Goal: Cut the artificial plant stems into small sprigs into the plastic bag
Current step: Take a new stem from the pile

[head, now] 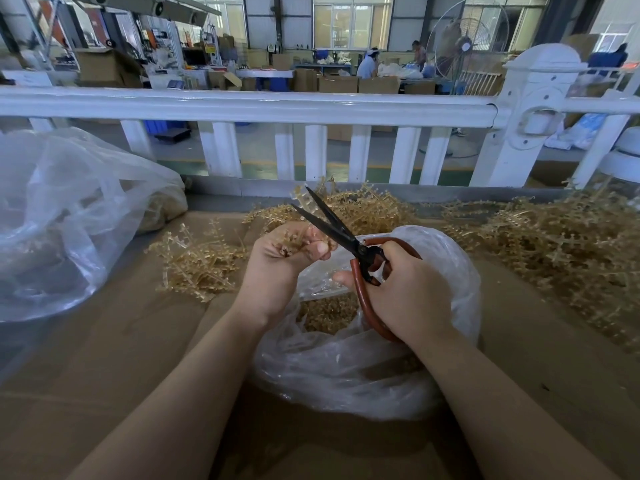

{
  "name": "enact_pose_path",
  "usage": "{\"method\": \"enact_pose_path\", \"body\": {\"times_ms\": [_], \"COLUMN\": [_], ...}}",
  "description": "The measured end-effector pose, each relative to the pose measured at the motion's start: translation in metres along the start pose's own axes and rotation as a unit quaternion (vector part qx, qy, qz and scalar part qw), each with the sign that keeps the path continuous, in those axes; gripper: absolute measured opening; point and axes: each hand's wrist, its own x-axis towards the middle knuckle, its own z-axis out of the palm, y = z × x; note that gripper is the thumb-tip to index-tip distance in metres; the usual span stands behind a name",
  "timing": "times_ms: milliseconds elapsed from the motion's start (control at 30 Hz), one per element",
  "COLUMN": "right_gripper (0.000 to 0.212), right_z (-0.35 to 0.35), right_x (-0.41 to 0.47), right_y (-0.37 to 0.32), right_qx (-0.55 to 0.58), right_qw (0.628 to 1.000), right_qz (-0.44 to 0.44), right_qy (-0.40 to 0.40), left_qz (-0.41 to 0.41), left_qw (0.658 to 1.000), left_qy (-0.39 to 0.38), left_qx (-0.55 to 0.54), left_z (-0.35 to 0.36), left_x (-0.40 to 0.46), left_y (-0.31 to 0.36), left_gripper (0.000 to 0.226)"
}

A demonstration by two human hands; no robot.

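At the frame's centre, a tan artificial plant stem point(294, 239) is clutched in the curled grip of the left hand point(282, 261). Black scissors point(341, 233), blades parted, are gripped by the right hand point(403, 292) above the open plastic bag point(363, 368) of cut sprigs point(327, 313) on the desk point(121, 341).

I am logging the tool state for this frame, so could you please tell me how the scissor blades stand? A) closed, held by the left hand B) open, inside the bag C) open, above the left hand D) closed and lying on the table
C: the scissors, gripped by the right hand, have their blades spread apart above the left hand, which holds a stem over the bag.
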Motion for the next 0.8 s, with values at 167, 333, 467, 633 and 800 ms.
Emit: {"method": "enact_pose_path", "body": {"times_ms": [167, 333, 467, 633, 800], "right_gripper": [0.065, 0.056, 0.053, 0.050, 0.054], "right_z": [-0.0006, -0.0024, -0.0025, -0.0017, -0.0011], "right_x": [-0.0009, -0.0010, -0.0011, -0.0027, -0.0016], "right_y": [-0.0001, -0.0020, -0.0032, -0.0025, -0.0022], "right_qx": [-0.016, -0.008, 0.001, 0.021, 0.050], "right_qw": [1.000, 1.000, 1.000, 0.999, 0.998], "right_qz": [-0.001, -0.013, -0.019, -0.026, -0.031], "right_qy": [0.000, 0.001, 0.017, 0.002, -0.014], "left_qz": [0.000, -0.006, -0.014, -0.013, -0.016], "left_qw": [1.000, 1.000, 0.999, 1.000, 0.999], "left_qy": [-0.002, -0.002, -0.003, -0.012, -0.030], "left_qx": [0.019, 0.029, 0.029, 0.009, -0.035], "left_z": [0.0018, 0.0011, 0.0008, 0.0022, 0.0019], "left_x": [-0.0013, -0.0015, -0.0011, -0.0028, -0.0035], "left_y": [0.0025, 0.0030, 0.0051, 0.0083, 0.0095], "left_gripper": [0.005, 0.001, 0.002, 0.012, 0.013]}}
